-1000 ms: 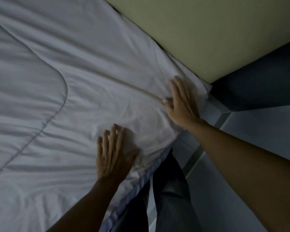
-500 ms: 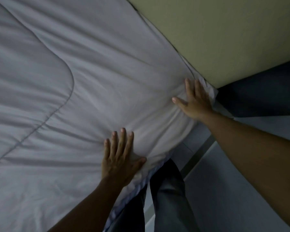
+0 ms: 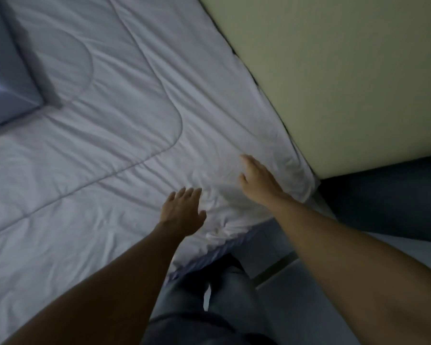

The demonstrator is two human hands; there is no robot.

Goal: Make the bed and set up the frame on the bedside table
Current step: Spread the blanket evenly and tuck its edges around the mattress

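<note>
A white quilted duvet [image 3: 105, 150] covers the bed and fills most of the view. Its near corner by the wall is wrinkled. My left hand [image 3: 182, 211] lies flat on the duvet close to the bed's edge, fingers apart, holding nothing. My right hand [image 3: 258, 183] rests palm down on the wrinkled corner, a little further in and to the right. A pale blue pillow [image 3: 3, 78] lies at the far left. No frame or bedside table is in view.
A yellowish wall [image 3: 346, 78] runs along the bed's right side. A dark skirting or panel [image 3: 388, 195] sits below it. My legs in dark trousers [image 3: 209, 295] stand against the bed edge on a grey tiled floor [image 3: 309, 307].
The view has swung left, bringing the pillow into sight. My right hand has slid away from the wall-side corner toward the bed's middle. My left hand stays flat near the edge.
</note>
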